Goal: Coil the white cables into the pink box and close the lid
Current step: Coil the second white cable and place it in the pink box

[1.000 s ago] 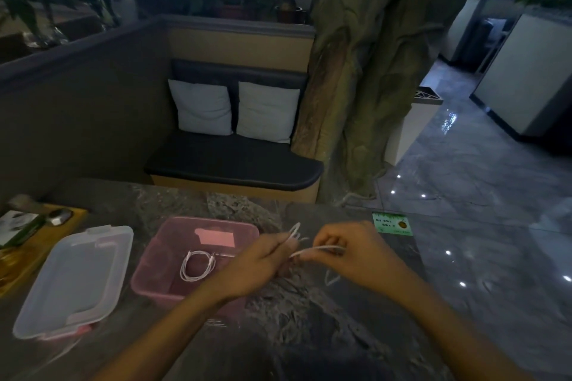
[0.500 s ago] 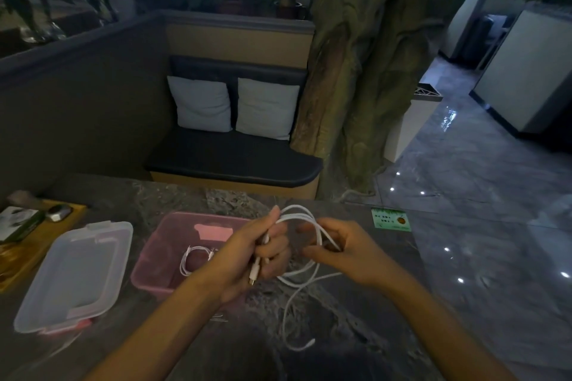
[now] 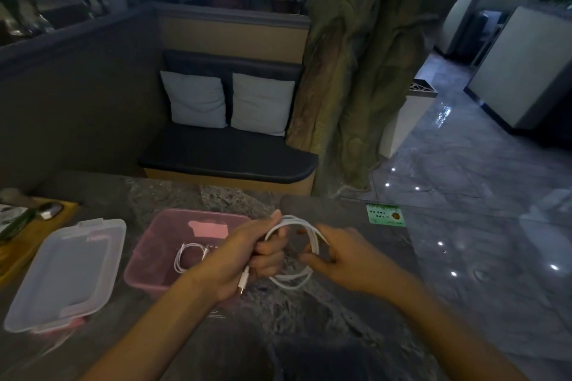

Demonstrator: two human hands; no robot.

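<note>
A white cable (image 3: 311, 233) is wound into a loop just right of the pink box (image 3: 161, 241). My left hand (image 3: 247, 254) grips the loop's left side, with a plug end sticking out below its fingers. My right hand (image 3: 343, 254) pinches the loop's right side. The open pink box stands on the dark marble table (image 3: 309, 318) and holds a smaller coiled white cable (image 3: 185, 255). Its clear lid (image 3: 68, 269) lies flat to the left of the box.
A wooden tray (image 3: 21, 254) with small items sits at the table's left edge. A green card (image 3: 385, 215) lies near the far right corner. Beyond the table are a bench with two cushions (image 3: 226, 102), a tree trunk (image 3: 365, 65) and a glossy floor.
The cable, stretched between my hands a second ago, is now gathered into a tidy loop. The loose tail that hung down to the table has been drawn up into the coil.
</note>
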